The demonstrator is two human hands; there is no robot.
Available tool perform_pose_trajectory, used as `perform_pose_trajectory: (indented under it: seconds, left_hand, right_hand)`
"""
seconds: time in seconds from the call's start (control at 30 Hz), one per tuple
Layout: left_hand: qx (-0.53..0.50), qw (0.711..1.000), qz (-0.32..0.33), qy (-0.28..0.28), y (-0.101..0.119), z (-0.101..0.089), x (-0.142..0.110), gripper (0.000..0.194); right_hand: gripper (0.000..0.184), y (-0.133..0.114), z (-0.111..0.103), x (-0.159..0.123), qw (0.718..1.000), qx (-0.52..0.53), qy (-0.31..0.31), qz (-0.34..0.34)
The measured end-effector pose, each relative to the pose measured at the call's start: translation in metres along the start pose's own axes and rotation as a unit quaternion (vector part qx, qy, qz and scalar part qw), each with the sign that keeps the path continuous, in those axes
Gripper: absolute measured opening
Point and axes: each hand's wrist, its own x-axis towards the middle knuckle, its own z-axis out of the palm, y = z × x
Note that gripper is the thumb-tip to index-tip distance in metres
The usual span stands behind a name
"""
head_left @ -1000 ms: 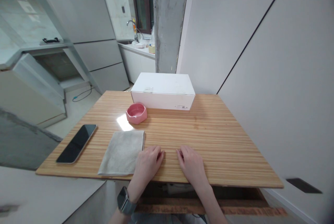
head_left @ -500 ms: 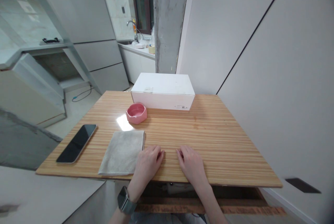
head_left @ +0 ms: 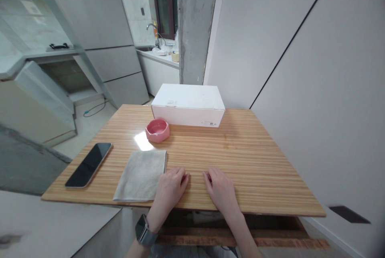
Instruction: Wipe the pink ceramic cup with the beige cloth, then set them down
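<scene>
Both hands rest on the wooden tabletop near its front edge, a short gap between them. My left hand (head_left: 172, 183) lies with its fingers curled in, against the right edge of a folded grey cloth (head_left: 140, 175); a watch is on that wrist. My right hand (head_left: 220, 187) is curled the same way on bare wood. No object shows in either hand, though the fingertips are partly tucked out of sight. Beyond the cloth sits a pink bowl (head_left: 157, 131) that looks empty. A dark-screened phone (head_left: 89, 165) lies flat at the left.
A closed white box (head_left: 189, 105) stands at the back of the table (head_left: 255, 161), just behind the bowl. A white panelled wall (head_left: 300, 101) runs along the right. Below the front edge is an open drawer-like space (head_left: 270, 224). A kitchen sink and faucet (head_left: 157, 35) are farther back.
</scene>
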Motion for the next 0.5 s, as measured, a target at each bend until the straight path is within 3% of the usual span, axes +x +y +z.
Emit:
perform_pose_trajectory:
  seconds: [0.5]
  left_hand:
    - [-0.004, 1.0, 0.005, 0.008, 0.0006, -0.0025, 0.0, 0.024]
  right_hand:
    - [0.024, -0.0004, -0.0014, -0.0003, 1.0, 0.002, -0.007, 0.007]
